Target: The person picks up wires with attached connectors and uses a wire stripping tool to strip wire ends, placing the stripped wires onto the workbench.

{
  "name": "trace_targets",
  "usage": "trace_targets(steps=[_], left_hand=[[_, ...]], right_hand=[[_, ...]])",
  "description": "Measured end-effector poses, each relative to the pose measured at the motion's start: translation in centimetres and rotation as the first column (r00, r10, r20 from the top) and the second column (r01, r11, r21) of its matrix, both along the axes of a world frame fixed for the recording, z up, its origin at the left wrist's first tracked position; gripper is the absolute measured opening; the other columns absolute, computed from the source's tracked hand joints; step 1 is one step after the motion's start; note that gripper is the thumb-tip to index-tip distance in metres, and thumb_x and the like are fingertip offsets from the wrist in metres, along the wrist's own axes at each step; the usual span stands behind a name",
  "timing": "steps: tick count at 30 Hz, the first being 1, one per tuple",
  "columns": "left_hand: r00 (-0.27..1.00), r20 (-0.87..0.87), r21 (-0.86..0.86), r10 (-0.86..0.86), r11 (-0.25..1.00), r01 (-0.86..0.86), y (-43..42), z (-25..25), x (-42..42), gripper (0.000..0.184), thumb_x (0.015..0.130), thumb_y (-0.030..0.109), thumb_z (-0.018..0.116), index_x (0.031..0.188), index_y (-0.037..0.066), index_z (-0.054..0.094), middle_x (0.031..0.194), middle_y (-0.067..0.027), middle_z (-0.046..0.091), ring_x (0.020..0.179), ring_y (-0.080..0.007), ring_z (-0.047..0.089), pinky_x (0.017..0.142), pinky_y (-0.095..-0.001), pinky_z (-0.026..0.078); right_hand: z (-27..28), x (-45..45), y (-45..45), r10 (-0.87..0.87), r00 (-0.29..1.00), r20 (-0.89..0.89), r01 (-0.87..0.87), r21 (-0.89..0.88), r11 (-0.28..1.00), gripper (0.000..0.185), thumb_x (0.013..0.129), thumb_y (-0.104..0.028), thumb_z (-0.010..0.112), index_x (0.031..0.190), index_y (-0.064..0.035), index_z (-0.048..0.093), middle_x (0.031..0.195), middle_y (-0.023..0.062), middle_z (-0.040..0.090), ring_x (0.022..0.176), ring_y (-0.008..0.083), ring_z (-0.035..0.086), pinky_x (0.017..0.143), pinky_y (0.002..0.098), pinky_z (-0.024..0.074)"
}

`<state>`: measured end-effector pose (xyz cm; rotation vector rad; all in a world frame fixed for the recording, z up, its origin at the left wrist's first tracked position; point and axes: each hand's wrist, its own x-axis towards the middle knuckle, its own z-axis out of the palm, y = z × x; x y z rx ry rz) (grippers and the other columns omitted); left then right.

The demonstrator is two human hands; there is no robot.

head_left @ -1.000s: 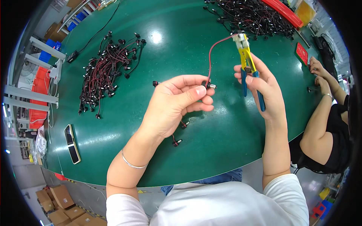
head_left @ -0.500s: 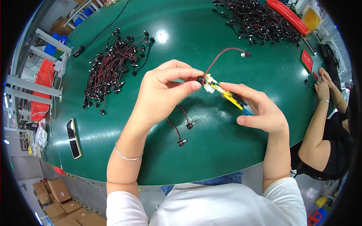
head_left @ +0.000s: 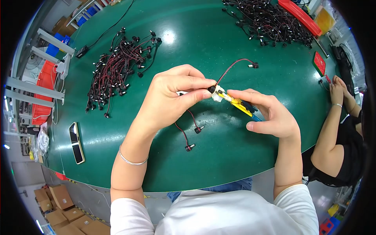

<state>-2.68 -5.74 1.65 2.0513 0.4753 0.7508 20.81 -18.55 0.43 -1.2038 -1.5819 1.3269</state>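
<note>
While my left hand [head_left: 168, 96] is pinching a black wired connector [head_left: 212, 89], my right hand [head_left: 274, 117] is gripping yellow-and-blue pliers [head_left: 239, 104]; squareness between them is probably mattering most.

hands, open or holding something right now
Left hand: closed, pinching a black connector between thumb and finger.
Right hand: closed, holding yellow-and-blue pliers.

White short sleeves [head_left: 131, 215] | silver bangle [head_left: 133, 160], left wrist | blue denim [head_left: 225, 185]
</note>
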Motion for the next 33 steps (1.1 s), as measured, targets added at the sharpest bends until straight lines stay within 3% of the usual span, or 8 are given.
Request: trace_targets(steps=[9,13,17,18,21,22,28,33], left_hand=[[0.991,0.058,0.088,-0.120,0.990,0.114,1.5,-0.1,-0.7,0.022,0.079,-0.002,0.071,0.100,0.003,0.073,0.089,-0.0065,0.066,0.076,-0.0117,0.061,0.064,-0.0216,0.049],[0.992,0.121,0.168,-0.026,0.986,0.005,3.0,0.8,-2.1,0.022,0.079,-0.001,0.071,0.100,0.003,0.072,0.088,-0.0056,0.065,0.076,-0.0113,0.062,0.065,-0.0236,0.050],[0.870,0.157,0.144,0.468,0.860,-0.489,5.7,3.5,-7.3,0.018,0.081,0.004,0.071,0.099,0.001,0.071,0.091,-0.0044,0.064,0.077,-0.0109,0.061,0.069,-0.0226,0.049],[0.872,0.156,0.147,0.463,0.863,-0.484,6.4,3.6,-8.3,0.018,0.081,0.004,0.071,0.099,0.001,0.071,0.091,-0.0044,0.064,0.077,-0.0109,0.061,0.069,-0.0226,0.049],[0.579,-0.009,0.424,0.815,0.527,-0.736,8.2,2.4,-10.6,0.021,0.082,0.012,0.071,0.099,0.000,0.070,0.088,-0.0073,0.066,0.077,-0.0122,0.062,0.070,-0.0250,0.050],[0.576,-0.007,0.424,0.817,0.524,-0.739,8.2,2.0,-10.2,0.021,0.082,0.012,0.071,0.099,0.000,0.070,0.088,-0.0073,0.066,0.077,-0.0122,0.062,0.070,-0.0250,0.050],[0.647,-0.623,0.254,0.439,0.896,-0.364,4.4,-1.3,-3.4,0.028,0.079,0.017,0.070,0.099,-0.002,0.067,0.085,-0.0166,0.068,0.080,-0.0301,0.067,0.074,-0.0362,0.052],[0.661,-0.597,0.394,0.454,0.884,-0.251,3.5,-3.6,-1.7,0.020,0.077,0.010,0.068,0.092,-0.002,0.066,0.079,-0.0158,0.066,0.074,-0.0301,0.065,0.071,-0.0364,0.052]], right_hand=[[-0.7,-1.9,-0.1,-0.057,0.955,-0.293,0.039,-0.069,0.997,0.074,0.070,-0.006,0.068,0.139,0.0049,0.042,0.121,0.0142,0.057,0.115,0.0225,0.052,0.104,0.0363,0.0364],[-0.8,-1.4,-0.1,-0.088,0.943,-0.321,0.061,-0.093,0.994,0.075,0.073,-0.013,0.070,0.140,0.0045,0.040,0.121,0.0159,0.057,0.112,0.0231,0.054,0.103,0.0370,0.0382],[-0.4,-0.6,-0.1,-0.213,0.938,-0.272,0.168,-0.182,0.969,0.074,0.073,-0.016,0.070,0.138,0.0049,0.042,0.120,0.0164,0.057,0.111,0.0235,0.055,0.102,0.0370,0.0394],[-0.3,-0.6,-0.2,-0.218,0.937,-0.274,0.173,-0.181,0.968,0.074,0.073,-0.016,0.070,0.138,0.0049,0.042,0.120,0.0164,0.057,0.111,0.0235,0.055,0.102,0.0370,0.0394],[-0.1,-1.1,-0.1,-0.236,0.936,-0.261,0.190,-0.189,0.963,0.075,0.072,-0.018,0.070,0.138,0.0046,0.043,0.121,0.0158,0.057,0.111,0.0234,0.055,0.102,0.0369,0.0397],[-0.1,-1.2,0.0,-0.232,0.937,-0.261,0.187,-0.187,0.964,0.075,0.072,-0.018,0.070,0.138,0.0046,0.043,0.121,0.0158,0.057,0.111,0.0234,0.055,0.102,0.0369,0.0397],[-0.2,-1.4,-0.1,-0.227,0.942,-0.249,0.197,-0.137,0.971,0.072,0.072,-0.014,0.069,0.137,0.0035,0.044,0.123,0.0140,0.056,0.112,0.0222,0.055,0.102,0.0359,0.0391],[-0.8,-1.6,-0.3,-0.233,0.969,-0.086,0.233,-0.008,0.972,0.068,0.072,-0.005,0.065,0.137,-0.0006,0.046,0.125,0.0117,0.055,0.115,0.0209,0.053,0.104,0.0349,0.0377]])
